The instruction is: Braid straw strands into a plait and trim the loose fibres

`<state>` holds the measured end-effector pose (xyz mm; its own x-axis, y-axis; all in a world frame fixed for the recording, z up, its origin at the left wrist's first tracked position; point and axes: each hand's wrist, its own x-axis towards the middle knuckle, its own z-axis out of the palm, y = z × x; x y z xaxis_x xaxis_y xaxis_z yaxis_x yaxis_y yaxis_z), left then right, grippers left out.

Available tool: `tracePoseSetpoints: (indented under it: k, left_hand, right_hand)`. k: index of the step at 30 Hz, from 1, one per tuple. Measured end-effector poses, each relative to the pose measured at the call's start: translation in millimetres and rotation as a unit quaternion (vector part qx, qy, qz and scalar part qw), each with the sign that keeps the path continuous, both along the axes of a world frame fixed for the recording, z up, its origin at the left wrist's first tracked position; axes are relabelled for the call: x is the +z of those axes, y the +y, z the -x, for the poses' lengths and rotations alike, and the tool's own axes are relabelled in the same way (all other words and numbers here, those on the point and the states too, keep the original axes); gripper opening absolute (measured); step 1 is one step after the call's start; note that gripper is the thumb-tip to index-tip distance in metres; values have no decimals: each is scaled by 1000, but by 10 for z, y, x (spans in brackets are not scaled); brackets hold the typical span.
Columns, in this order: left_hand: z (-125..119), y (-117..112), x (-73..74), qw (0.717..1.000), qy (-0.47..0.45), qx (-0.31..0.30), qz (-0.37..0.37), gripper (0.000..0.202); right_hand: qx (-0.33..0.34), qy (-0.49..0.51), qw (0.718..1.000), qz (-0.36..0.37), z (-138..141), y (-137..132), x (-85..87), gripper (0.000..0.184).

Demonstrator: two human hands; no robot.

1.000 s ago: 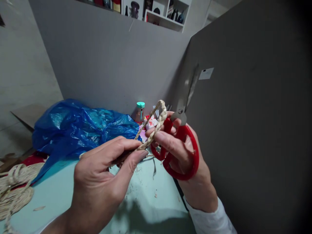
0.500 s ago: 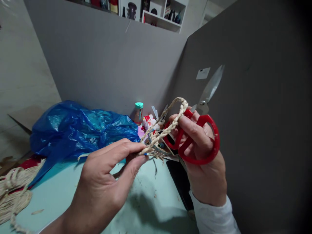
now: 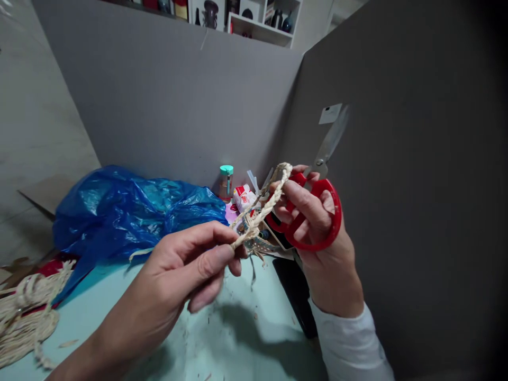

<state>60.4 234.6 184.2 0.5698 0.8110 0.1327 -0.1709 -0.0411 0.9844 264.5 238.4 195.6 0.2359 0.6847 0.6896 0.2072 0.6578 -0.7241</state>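
A pale braided cord (image 3: 266, 209) runs in a loop between my two hands, above the table. Thumb and fingers of my left hand (image 3: 198, 264) pinch its lower end. My right hand (image 3: 313, 217) holds the top of the loop between thumb and fingertips. Red-handled scissors (image 3: 336, 211) hang on that same hand, with fingers through the handles. Their blades point up and away to the right and look closed together, slightly blurred.
On the pale green table (image 3: 190, 338) lie a blue plastic bag (image 3: 130, 211), a bundle of pale cord (image 3: 27, 328) at left, a jar with a green lid (image 3: 226, 182) and a black flat object (image 3: 296, 296). Grey partitions (image 3: 178, 95) stand behind and at right.
My right hand, the scissors and the top of the loop have shifted left and the scissors have tilted a little. My left hand has turned, its lower fingers now showing below the cord.
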Motion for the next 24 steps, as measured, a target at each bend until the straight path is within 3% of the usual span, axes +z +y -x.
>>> tracePoseSetpoints:
  k: [4,7,13,16,24]
  left_hand:
    - [18,-42,19,997,-38,67,9,20]
    - [25,-74,28,991,-80,107,-1,17]
    - [30,-102,-3,976,-124,173,-48,14]
    - [53,-107,-21,970,-116,195,-83,14]
    - [74,-122,-21,954,-110,228,-158,21]
  right_hand:
    - [25,-6,1000,17,-23,11,27,26]
    - [-1,-114,993,-9,21,-67,53,26]
    - [-68,-394,914,-70,120,-260,117,39]
    - [-75,-430,896,-77,106,-302,137,43]
    - [-61,-461,882,-75,146,-296,143,42]
